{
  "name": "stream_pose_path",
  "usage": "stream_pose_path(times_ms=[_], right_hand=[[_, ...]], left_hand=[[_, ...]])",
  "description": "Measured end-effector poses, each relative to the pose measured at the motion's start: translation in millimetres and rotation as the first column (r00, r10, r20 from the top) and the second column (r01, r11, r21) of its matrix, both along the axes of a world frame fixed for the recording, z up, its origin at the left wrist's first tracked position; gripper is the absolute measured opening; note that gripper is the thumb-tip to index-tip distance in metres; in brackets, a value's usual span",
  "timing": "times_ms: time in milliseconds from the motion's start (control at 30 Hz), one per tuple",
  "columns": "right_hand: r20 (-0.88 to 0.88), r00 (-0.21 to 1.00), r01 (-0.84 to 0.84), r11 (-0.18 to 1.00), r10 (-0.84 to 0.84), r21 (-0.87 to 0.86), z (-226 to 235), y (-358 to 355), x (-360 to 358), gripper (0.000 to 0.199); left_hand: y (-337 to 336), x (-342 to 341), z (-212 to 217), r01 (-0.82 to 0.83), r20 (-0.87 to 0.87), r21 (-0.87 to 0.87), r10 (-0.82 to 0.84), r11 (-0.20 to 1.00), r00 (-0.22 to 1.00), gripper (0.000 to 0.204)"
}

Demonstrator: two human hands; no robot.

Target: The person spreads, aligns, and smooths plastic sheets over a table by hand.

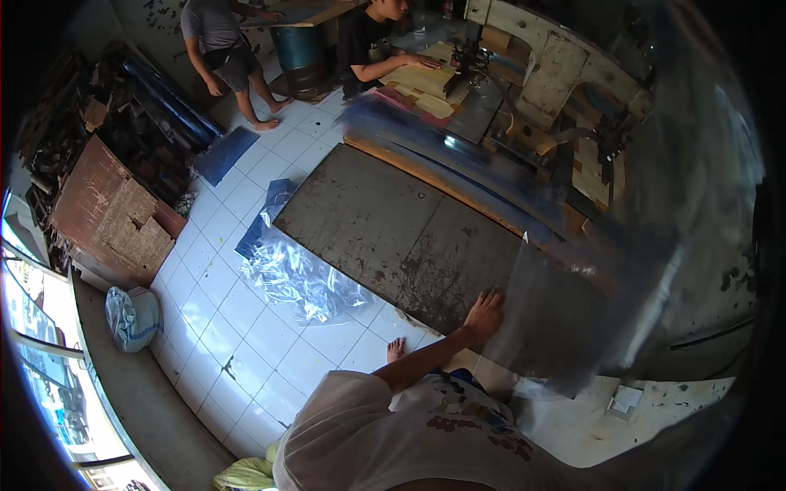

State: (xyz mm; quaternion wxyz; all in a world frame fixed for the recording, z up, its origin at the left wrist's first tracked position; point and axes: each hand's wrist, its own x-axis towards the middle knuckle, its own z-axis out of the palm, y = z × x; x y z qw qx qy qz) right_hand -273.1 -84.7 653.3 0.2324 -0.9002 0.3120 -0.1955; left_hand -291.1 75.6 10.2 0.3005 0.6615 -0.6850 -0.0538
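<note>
My left hand (485, 315) lies flat, fingers apart, on the near edge of a dark, worn table top (385, 229). It touches the left edge of a large clear plastic sheet (565, 319). The sheet covers the table's right end and rises blurred on the right. My right hand is not visible. Whether it is behind the sheet cannot be told.
Crumpled clear plastic (299, 282) and blue film (225, 154) lie on the white tiled floor. A seated person (368, 45) has a hand on yellowish boards (422, 82) beside a grimy machine (540, 74). Another person (225, 49) stands behind. Brown boards (115, 213) and a white sack (131, 317) are left.
</note>
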Motion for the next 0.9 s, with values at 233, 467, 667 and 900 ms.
stream_pose_path(times_ms=[233, 467, 667, 900], right_hand=[[0.167, 0.889, -0.449, 0.881, 0.425, 0.15, -142, 85, 398, 0.039], [0.282, 0.901, -0.42, 0.83, 0.331, 0.367, -349, 41, 505, 0.037], [0.482, 0.803, -0.594, 0.527, 0.35, 0.607, -482, 145, 335, 0.032], [0.227, 0.864, 0.457, 0.889, -0.45, 0.027, -618, 69, -78, 0.02]], left_hand=[[36, 25, 1, 0.071, 0.228, 0.195, -0.116, 0.978, 0.967, 0.047], [42, -6, 39, 0.215, 0.019, 0.048, -0.216, 0.976, 0.976, 0.047], [55, 42, 24, 0.028, -0.075, 0.136, -0.018, 0.99, 0.997, 0.047], [47, 29, 31, 0.131, -0.151, 0.138, -0.109, 0.982, 0.982, 0.046]])
